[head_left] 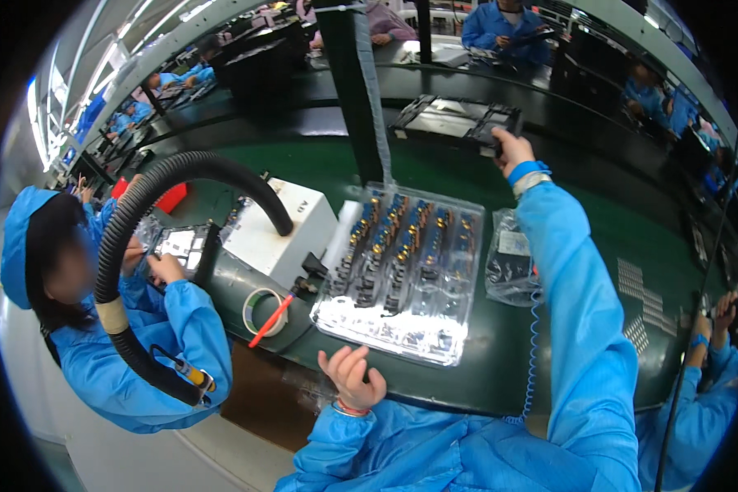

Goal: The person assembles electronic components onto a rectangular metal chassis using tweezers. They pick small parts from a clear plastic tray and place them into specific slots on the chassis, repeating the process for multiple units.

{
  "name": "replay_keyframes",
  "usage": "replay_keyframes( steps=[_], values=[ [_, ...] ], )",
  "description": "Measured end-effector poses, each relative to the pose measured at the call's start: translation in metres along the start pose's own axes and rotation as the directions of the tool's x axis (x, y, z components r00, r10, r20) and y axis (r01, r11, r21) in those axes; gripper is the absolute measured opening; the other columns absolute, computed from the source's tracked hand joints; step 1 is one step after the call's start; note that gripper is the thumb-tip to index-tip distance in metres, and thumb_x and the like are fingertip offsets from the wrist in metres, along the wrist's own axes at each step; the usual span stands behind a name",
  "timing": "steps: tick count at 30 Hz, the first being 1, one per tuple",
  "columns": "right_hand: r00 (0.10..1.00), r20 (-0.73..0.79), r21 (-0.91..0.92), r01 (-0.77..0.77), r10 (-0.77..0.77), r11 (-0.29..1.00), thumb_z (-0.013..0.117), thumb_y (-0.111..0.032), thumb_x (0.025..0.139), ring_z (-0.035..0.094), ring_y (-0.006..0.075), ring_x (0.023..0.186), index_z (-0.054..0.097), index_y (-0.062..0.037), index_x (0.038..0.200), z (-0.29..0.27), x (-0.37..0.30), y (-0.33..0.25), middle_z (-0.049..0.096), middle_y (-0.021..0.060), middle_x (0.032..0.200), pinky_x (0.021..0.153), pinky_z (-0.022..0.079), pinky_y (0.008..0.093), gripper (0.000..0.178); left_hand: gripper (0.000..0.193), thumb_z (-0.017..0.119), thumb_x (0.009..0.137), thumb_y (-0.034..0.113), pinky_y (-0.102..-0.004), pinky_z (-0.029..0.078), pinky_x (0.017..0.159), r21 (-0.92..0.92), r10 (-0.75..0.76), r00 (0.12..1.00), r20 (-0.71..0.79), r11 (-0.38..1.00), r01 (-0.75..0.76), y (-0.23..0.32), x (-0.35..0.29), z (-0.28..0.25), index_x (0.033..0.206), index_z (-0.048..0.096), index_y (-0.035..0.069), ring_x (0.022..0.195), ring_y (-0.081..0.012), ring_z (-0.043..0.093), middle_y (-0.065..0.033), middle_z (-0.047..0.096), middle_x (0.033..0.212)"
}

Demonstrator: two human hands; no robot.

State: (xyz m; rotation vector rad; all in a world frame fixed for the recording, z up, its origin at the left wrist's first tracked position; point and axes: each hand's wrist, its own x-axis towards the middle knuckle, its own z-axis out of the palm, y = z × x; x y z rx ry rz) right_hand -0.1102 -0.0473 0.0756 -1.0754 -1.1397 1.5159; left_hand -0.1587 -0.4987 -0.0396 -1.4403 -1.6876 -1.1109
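My right arm stretches far forward over the bench. At its end my right hand is closed on the near right corner of a flat black device casing with silvery panels inside. The casing lies at or just above the far side of the bench; I cannot tell which. My left hand is held palm up, fingers loosely bent and apart, with nothing in it. Nearest to it is a clear plastic tray, its slots holding rows of small parts in blue, black and gold. The tray's near slots show bare, shiny plastic.
Left of the tray stand a white box with a black ribbed hose, a tape roll and a red pen. A bagged part and a coiled blue cord lie right. A co-worker sits left.
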Motion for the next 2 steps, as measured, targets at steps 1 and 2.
replay_keyframes(
  steps=[1, 2],
  values=[
    [0.999, 0.033, -0.027, -0.031, 0.032, 0.999, 0.069, -0.021, 0.072, 0.057, 0.0218, 0.074, 0.053, -0.0080, 0.096, 0.018, 0.010, 0.014, 0.059, 0.0067, 0.086, 0.058, 0.044, 0.0382, 0.032, 0.050, 0.047, 0.071, 0.004, -0.0531, 0.015, 0.105, -0.010, -0.016, 1.000, 0.009, 1.000, 0.016, -0.002, -0.005, 0.003, 0.120, 0.035, 0.008, 0.109, -0.0295, 0.046, -0.0117, 0.053, 0.111],
    [0.998, 0.053, -0.018, -0.024, 0.025, 1.000, 0.069, -0.020, 0.072, 0.057, 0.0232, 0.078, 0.052, -0.0065, 0.101, 0.043, 0.008, 0.029, 0.060, 0.0070, 0.090, 0.058, 0.044, 0.0401, 0.037, 0.052, 0.049, 0.073, 0.006, -0.0535, 0.013, 0.105, -0.054, -0.026, 0.999, 0.044, 0.998, 0.029, -0.006, -0.012, 0.001, 0.122, 0.033, 0.008, 0.111, -0.0281, 0.044, -0.0121, 0.053, 0.112]
  ],
)
